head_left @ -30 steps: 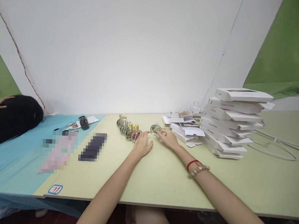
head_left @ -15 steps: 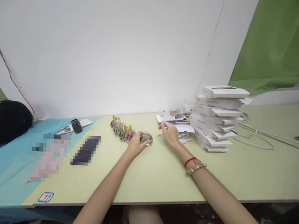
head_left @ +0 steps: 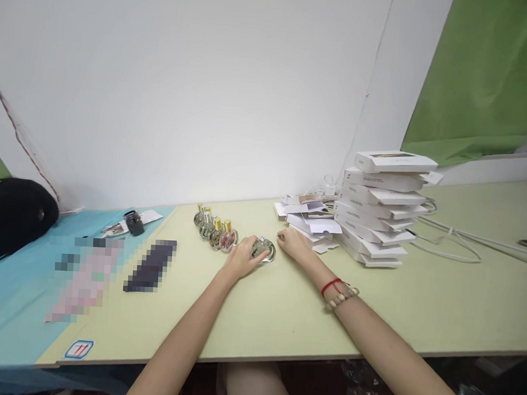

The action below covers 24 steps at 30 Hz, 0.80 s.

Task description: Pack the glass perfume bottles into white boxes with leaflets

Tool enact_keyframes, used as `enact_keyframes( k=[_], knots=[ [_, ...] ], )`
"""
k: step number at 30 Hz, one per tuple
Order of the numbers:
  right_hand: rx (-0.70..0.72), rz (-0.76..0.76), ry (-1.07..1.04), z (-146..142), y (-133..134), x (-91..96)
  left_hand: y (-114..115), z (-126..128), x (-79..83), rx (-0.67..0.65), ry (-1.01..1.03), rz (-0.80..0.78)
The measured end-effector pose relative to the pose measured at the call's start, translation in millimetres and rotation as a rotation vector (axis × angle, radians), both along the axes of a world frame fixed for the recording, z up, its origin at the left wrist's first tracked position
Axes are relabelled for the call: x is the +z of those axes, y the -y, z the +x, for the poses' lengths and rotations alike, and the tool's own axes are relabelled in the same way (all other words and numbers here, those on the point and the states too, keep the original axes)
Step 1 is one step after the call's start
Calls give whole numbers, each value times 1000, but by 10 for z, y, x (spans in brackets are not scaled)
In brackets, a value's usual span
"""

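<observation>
My left hand [head_left: 241,259] is closed around the side of a round, flattened glass perfume bottle [head_left: 267,251], which sits low over the table with a silvery neck on top and no gold cap on it. Just right of the bottle and apart from it is my right hand [head_left: 295,244]. Its fingers are drawn together in a pinch, and whatever they hold, if anything, is too small to make out. To the left stand several round perfume bottles with gold tops, among them a pinkish one [head_left: 228,238], grouped in a slanting row.
A tall stack of white boxes [head_left: 375,218] rises at the right, beside opened white cartons [head_left: 314,224]. White cables [head_left: 457,246] trail behind it. On the blue cloth [head_left: 15,302] at the left stands a dark jar [head_left: 134,222]. A blurred dark rectangle [head_left: 151,266] lies nearby.
My left hand and the bottle have shifted a little to the right. My right hand has come down toward the table, its fingers now lower and closer to the bottle.
</observation>
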State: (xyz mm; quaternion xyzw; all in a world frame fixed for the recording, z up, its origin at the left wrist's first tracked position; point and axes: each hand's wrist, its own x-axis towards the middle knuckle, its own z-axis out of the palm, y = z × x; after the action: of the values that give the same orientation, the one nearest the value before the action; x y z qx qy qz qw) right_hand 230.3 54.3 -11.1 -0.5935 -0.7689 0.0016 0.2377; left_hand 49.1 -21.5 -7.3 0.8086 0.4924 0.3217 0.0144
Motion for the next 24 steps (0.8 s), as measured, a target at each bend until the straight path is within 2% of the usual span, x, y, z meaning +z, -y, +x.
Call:
enact_keyframes(
  k=[6, 15, 21, 24],
  knots=[
    [16, -42, -71, 0, -16, 24, 3, 2, -9, 14, -6, -24],
    [104, -22, -310, -64, -33, 42, -10, -8, -35, 11, -14, -24],
    [4, -69, -355, 17, -10, 163, -10, -7, -28, 5, -5, -37],
    [-101, -81, -269, 98, 31, 296, -6, -9, -24, 7, -3, -40]
  ],
)
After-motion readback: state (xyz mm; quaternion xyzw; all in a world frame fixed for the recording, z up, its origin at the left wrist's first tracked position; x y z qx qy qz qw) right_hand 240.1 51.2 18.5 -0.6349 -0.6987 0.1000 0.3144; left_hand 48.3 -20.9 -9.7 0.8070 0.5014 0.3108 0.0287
